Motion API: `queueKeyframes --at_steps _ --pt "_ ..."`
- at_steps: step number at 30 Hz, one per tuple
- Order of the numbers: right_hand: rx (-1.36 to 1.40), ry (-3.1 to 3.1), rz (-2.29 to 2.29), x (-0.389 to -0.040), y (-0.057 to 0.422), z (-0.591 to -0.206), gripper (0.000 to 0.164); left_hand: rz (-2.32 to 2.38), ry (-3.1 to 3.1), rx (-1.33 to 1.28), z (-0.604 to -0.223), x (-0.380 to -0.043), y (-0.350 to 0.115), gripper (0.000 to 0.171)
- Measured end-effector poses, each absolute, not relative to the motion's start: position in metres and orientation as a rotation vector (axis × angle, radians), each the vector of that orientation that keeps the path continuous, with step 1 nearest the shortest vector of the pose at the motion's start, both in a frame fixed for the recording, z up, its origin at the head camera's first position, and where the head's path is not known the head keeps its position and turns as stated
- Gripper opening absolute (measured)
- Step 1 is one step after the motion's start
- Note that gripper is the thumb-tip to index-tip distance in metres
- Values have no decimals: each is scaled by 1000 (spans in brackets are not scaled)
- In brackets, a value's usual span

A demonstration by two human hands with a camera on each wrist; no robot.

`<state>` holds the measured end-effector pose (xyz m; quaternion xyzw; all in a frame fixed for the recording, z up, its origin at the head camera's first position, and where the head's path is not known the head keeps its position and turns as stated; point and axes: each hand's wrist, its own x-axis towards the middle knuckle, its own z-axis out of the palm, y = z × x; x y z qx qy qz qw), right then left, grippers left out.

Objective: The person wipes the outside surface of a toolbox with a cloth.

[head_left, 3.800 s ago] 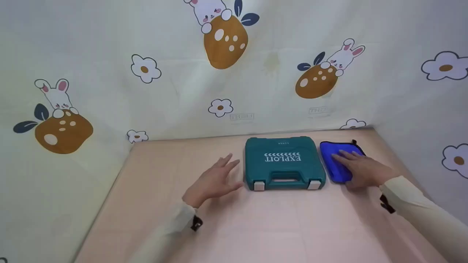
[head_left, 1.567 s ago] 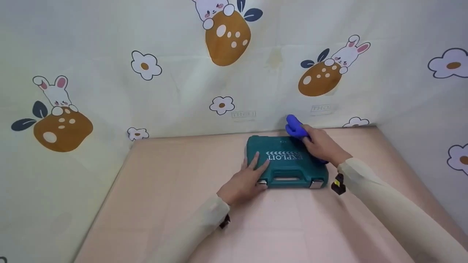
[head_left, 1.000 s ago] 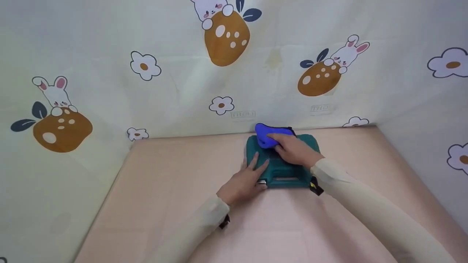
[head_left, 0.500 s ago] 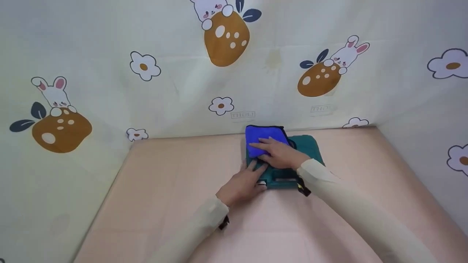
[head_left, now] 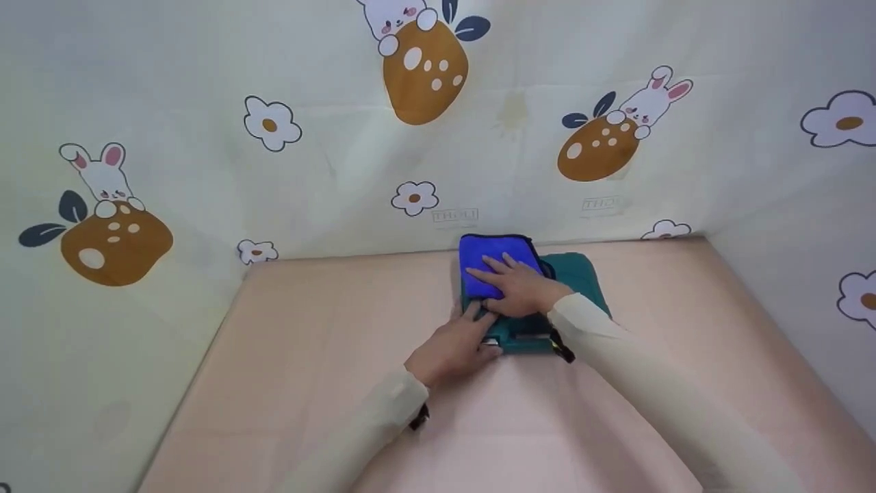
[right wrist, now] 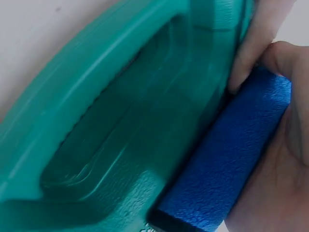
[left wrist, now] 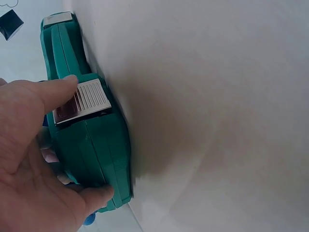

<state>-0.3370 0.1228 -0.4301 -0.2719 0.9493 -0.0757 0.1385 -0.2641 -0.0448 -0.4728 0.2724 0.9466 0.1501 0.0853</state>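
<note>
A green hard plastic carrying case (head_left: 578,274) with metal latches lies on the table, its handle side toward me. On the left part of its lid sits a blue zip pouch (head_left: 489,253) with black edging, covering the white lettering. My right hand (head_left: 520,287) rests on the pouch with fingers spread; in the right wrist view its thumb lies at the pouch's near side (right wrist: 227,154). My left hand (head_left: 455,346) straddles the case's near left corner with its fingers fairly straight. In the left wrist view its thumb touches a silver latch (left wrist: 87,99) and another finger the case's side.
A pale pinkish cloth covers the table (head_left: 328,329). Behind it and on both sides stand fabric walls (head_left: 328,185) printed with rabbits, fruit and flowers. The back wall is close behind the case.
My right hand took up the blue pouch from right of the case, carried it left over the lid and laid it there; its fingers then spread flat. My left hand moved onto the case's corner.
</note>
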Motion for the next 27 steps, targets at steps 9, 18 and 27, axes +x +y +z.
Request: queueKeyframes --at_steps 9,18,27 --pt "-806 2769 -207 -339 123 -435 63 477 2811 814 -473 -264 -45 68" --pt "-839 2800 -190 -342 125 -437 62 484 2791 776 -470 -264 -44 68" --pt "-876 2814 -192 -344 126 -438 64 483 2756 745 -469 -265 -45 68"
